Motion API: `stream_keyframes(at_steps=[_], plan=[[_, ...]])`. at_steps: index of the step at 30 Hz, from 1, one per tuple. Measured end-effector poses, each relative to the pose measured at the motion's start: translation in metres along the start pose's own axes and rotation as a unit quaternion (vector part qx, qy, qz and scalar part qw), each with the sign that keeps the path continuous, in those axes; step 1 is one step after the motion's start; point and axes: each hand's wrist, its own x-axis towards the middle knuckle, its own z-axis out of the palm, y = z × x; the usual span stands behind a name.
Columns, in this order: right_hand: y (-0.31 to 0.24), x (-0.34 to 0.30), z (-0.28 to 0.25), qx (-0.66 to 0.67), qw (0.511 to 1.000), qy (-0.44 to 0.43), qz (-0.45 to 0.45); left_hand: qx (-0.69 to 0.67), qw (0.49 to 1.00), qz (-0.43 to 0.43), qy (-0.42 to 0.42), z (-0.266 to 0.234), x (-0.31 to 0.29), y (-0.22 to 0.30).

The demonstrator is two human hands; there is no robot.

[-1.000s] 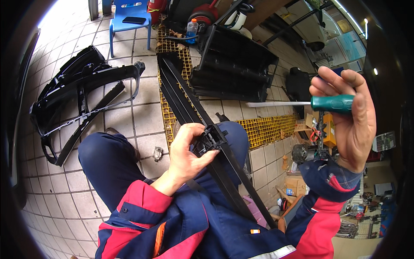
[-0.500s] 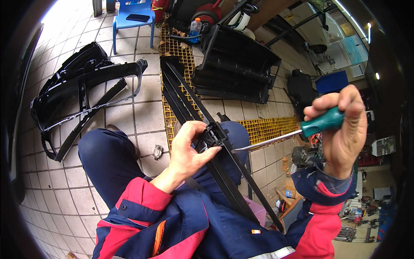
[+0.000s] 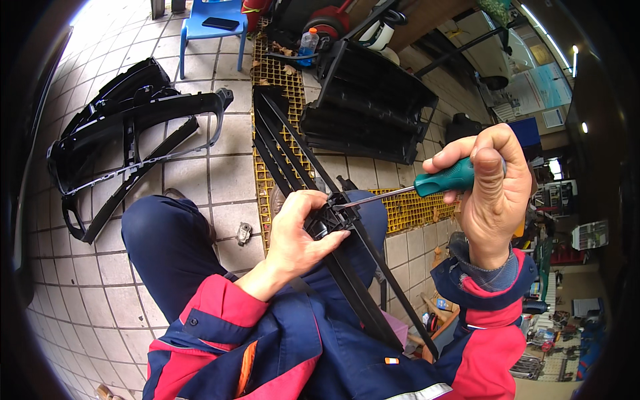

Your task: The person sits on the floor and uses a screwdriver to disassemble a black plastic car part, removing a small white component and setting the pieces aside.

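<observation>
Lying across the person's lap, a long black plastic grille strip (image 3: 347, 267) was held slanting from the yellow floor grating (image 3: 267, 73) down toward the lower edge of the view. The strip was gripped near its middle by the left hand (image 3: 300, 230), whose fingers were wrapped over a small black clip or bracket on it; the exact shape of that part could not be made out under the fingers. To the right of the strip, a screwdriver (image 3: 413, 187) with a green handle was clasped in the closed fist of the right hand (image 3: 493, 187), the thumb laid along the handle's end. The metal shaft was pointed leftward and slightly down, and its tip was seen at the bracket, just beside the left fingertips, apparently touching it. Well to the left of the strip, a large black bumper grille frame (image 3: 127, 140) was spread on the tiled floor. Beyond the strip's far end, a slatted black panel (image 3: 373, 107) was propped, and a blue chair (image 3: 213, 23) stood farther off. A small metal fitting (image 3: 243, 232) lay on the tiles just left of the strip.
</observation>
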Motion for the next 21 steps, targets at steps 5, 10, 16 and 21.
stream_keyframes(at_steps=[5,10,16,21], plan=[[-0.006,-0.002,0.011,-0.02,0.999,-0.031,-0.011,0.01,1.0,0.003,0.002,0.0,0.0,0.001],[-0.018,-0.003,0.018,-0.091,0.993,-0.077,0.008,0.005,1.0,-0.015,0.002,0.0,0.0,0.0],[-0.021,0.006,0.009,-0.104,0.991,-0.046,0.076,0.033,0.999,-0.01,-0.005,-0.001,-0.001,0.001],[-0.012,0.015,-0.01,-0.178,0.98,-0.045,0.074,0.062,0.994,0.077,-0.055,-0.004,0.004,-0.002]])
